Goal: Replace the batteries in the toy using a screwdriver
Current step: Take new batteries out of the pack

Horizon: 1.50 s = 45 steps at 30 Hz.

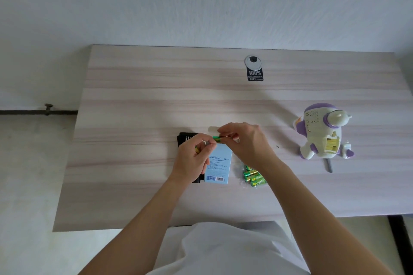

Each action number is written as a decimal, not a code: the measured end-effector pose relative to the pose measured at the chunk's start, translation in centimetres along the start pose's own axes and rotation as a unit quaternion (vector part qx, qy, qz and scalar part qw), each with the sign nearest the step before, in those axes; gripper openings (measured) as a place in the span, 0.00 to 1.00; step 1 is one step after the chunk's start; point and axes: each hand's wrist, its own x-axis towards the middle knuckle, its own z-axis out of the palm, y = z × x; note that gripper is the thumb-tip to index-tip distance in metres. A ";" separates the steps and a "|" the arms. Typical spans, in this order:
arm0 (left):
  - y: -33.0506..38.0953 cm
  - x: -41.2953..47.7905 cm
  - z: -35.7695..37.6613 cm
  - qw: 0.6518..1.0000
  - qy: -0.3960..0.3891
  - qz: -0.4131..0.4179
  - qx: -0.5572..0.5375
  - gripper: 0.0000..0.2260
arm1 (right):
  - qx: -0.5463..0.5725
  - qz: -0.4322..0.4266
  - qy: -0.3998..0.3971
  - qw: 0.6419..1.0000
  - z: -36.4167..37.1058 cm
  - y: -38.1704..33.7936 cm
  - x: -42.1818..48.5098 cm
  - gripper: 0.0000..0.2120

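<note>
- A person's two bare hands meet above the middle of a pale wood-grain surface.
- The left hand and right hand each pinch one end of a green battery, held level between them; both grips are closed on it.
- Something yellow-green shows inside the left palm; what it is cannot be told.
- Below the hands lie a light blue box and, just to its left, a black case, partly hidden by the left hand.
- Green GP batteries lie in a small cluster just right of the box.
- Well to the right lies the white and purple toy, its battery compartment open and yellow inside.
- A small white piece sits just beside the toy.
- A slim grey screwdriver pokes out from under the toy toward the near edge.
</note>
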 end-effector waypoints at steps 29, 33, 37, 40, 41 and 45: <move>0.8 -0.7 -0.9 0.991 -0.084 -0.022 0.103 0.10 | 0.251 0.186 -0.026 0.950 0.5 2.0 -0.9 0.10; 2.6 -0.6 -0.3 0.991 0.007 -0.110 -0.080 0.10 | 0.264 0.188 -0.023 0.946 0.6 2.2 -0.8 0.08; 4.0 -0.2 -0.4 0.933 0.053 -0.191 -0.299 0.10 | 0.255 0.175 -0.022 0.951 0.6 2.3 -0.6 0.07; 4.6 0.1 -0.5 0.936 0.046 -0.194 -0.290 0.05 | 0.236 0.167 -0.025 0.957 0.5 2.3 -0.5 0.07; 4.7 0.3 -0.3 0.940 0.045 -0.189 -0.280 0.04 | 0.232 0.164 -0.026 0.958 0.6 2.3 -0.4 0.08; 5.2 0.7 -0.2 0.976 0.023 -0.144 -0.165 0.02 | 0.228 0.164 -0.028 0.959 0.6 2.4 -0.3 0.08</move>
